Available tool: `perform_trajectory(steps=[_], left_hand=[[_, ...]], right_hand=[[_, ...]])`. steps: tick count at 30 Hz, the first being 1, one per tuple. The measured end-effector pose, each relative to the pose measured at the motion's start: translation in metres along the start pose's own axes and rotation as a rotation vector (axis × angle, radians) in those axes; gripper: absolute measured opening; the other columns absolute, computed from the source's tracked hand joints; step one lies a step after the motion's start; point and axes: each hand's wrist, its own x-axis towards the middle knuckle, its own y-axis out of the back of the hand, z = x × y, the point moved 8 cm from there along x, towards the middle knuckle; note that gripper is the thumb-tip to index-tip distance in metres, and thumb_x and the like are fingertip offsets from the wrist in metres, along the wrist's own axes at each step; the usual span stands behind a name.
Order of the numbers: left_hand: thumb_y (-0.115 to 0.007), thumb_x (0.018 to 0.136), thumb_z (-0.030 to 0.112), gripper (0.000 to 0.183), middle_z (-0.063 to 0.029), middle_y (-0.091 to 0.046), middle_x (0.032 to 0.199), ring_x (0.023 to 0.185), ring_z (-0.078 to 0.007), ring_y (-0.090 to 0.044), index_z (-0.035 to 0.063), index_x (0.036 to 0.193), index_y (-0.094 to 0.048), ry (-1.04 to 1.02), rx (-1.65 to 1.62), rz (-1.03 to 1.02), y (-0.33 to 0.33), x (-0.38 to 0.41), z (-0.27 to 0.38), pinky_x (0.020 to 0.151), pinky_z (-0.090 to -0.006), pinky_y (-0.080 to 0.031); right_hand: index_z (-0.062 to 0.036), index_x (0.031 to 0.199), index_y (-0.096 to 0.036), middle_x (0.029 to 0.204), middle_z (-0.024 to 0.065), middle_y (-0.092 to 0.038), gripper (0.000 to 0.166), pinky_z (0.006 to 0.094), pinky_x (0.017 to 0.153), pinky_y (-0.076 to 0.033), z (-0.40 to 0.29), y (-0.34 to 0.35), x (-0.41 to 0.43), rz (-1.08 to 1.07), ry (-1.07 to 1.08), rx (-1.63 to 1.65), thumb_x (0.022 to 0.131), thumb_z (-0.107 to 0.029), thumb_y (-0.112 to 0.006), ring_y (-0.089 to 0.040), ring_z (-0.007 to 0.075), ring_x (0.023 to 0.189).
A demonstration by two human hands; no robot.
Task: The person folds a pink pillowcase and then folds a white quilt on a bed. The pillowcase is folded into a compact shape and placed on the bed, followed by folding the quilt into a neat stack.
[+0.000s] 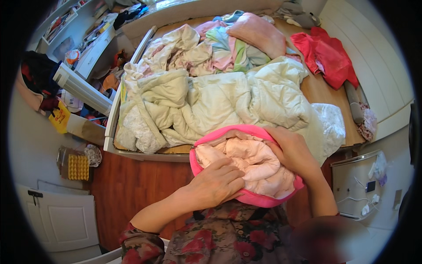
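Observation:
A bright pink fabric bag or cover [268, 200] is held in front of my body with its mouth wide. Bunched inside it is pale pink padded fabric [252, 156]. My right hand [291, 148] grips the far right part of the pink rim, its fingertips partly hidden behind the edge. Over the near left rim lies my left hand [216, 181], with curled fingers against the pale padding and the thumb side by the pink edge. A small dark piece, perhaps a zip end, shows at the rim's left side.
Just beyond the bag stands a bed [132, 153] with a pale green quilt [217, 99], floral bedding [184, 46], a pink pillow [258, 33] and a red garment [324, 56]. An egg tray [78, 167] is at left; a small table with cables [357, 184] is at right.

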Motion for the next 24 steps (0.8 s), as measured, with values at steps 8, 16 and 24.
perform_trajectory(steps=[8,16,24], left_hand=[[-0.077,0.067,0.018,0.067,-0.0243,-0.042,0.135,0.114,-0.0362,-0.050,0.0011,0.127,-0.051,0.217,0.123,0.299,0.024,-0.006,-0.023,0.095,-0.0431,-0.043],[-0.077,0.064,0.023,0.069,-0.0173,-0.051,0.120,0.099,-0.0332,-0.051,-0.0003,0.123,-0.051,0.332,0.015,0.182,0.007,-0.002,-0.055,0.086,-0.0396,-0.046],[-0.073,0.066,0.034,0.058,-0.0127,-0.057,0.101,0.089,-0.0284,-0.053,0.0017,0.111,-0.057,0.232,0.062,0.140,-0.012,-0.012,-0.063,0.079,-0.0374,-0.046]], right_hand=[[-0.0002,0.086,-0.064,0.079,0.0150,-0.058,0.010,0.0408,0.061,-0.044,-0.026,-0.010,0.001,-0.044,0.147,0.210,0.083,-0.008,-0.060,-0.057,0.0337,0.072],[-0.0032,0.090,-0.063,0.080,0.0105,-0.057,0.014,0.0360,0.060,-0.047,-0.061,-0.024,-0.022,-0.032,0.250,-0.163,0.078,-0.011,-0.064,-0.056,0.0283,0.071],[-0.0008,0.126,-0.047,0.113,0.0143,-0.053,0.078,0.0402,0.074,-0.045,-0.048,-0.043,-0.049,-0.188,0.096,-0.244,0.062,-0.032,-0.080,-0.053,0.0319,0.094]])
